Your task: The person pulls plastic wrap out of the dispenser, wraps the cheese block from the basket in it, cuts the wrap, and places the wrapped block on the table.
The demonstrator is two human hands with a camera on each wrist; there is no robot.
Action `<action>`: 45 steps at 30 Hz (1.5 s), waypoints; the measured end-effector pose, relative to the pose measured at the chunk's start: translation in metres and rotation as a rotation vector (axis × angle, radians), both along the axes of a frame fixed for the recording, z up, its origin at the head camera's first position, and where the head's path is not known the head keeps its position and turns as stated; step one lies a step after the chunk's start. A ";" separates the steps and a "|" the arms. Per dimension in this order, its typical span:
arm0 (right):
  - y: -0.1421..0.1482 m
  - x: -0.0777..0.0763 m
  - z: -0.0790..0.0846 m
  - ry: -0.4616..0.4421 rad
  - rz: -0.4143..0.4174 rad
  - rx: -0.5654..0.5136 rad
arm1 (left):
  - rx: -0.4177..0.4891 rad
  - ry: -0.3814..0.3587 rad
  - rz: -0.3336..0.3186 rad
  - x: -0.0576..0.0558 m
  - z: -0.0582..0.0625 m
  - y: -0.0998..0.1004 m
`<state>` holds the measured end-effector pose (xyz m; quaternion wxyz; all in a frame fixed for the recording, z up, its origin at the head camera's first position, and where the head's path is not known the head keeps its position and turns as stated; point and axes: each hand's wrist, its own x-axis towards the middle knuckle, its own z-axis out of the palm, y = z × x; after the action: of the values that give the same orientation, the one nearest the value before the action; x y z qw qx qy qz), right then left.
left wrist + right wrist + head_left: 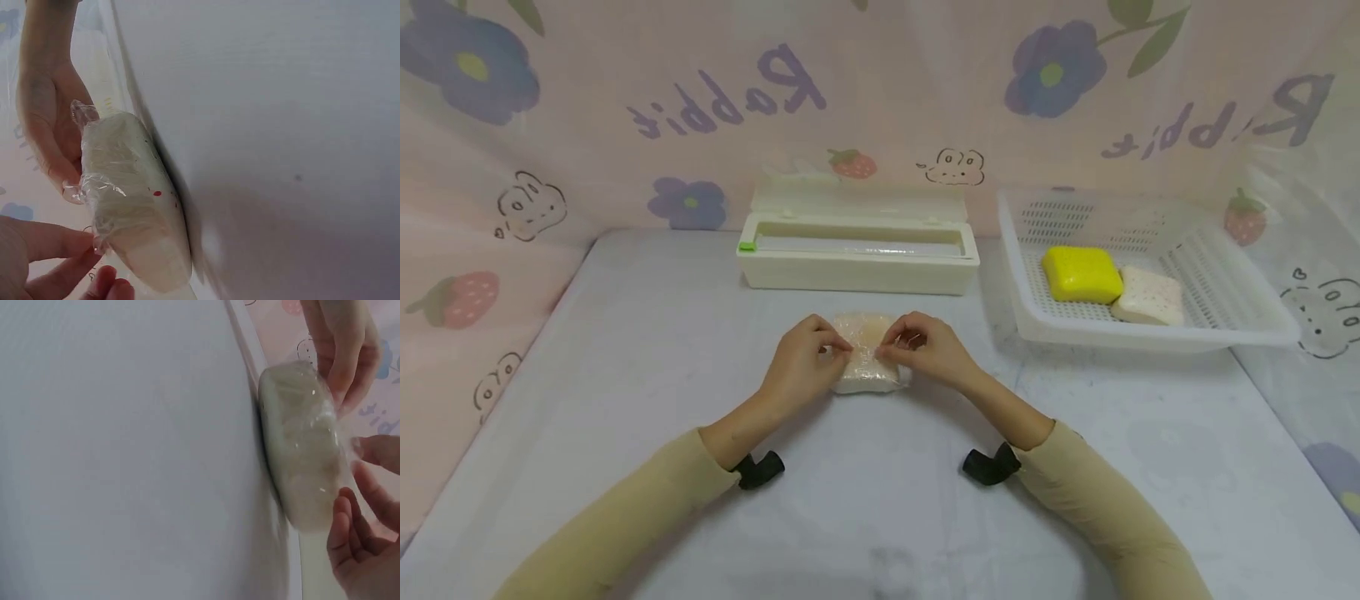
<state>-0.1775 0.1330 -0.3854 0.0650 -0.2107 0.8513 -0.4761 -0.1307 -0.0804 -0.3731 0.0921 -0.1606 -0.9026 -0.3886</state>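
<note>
A pale, rounded block (867,382) lies on the table, covered in clear cling film (863,325). Small red specks show on its side in the left wrist view. My left hand (803,360) pinches the film on the block's left, thumb against fingertip. On the other side, my right hand (931,350) pinches the film between thumb and finger. Loose, crinkled film (103,228) bunches at the fingertips of the left hand in the left wrist view. In the right wrist view, film (347,453) stretches from the block toward the right fingertips.
Behind the block stands a white cling film dispenser (857,277) with its lid up and a green slider (747,247). A white perforated basket (1150,337) at the right holds a yellow block (1082,275) and a white speckled block (1148,296). Printed curtains enclose the table.
</note>
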 end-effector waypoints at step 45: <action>0.021 -0.028 -0.007 -0.247 0.209 -0.236 | 0.113 0.066 -0.167 0.011 -0.003 -0.024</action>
<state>-0.2051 0.1535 -0.3922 0.1930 -0.2440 0.7486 -0.5855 -0.1202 -0.1046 -0.3759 0.0982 -0.2425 -0.8593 -0.4395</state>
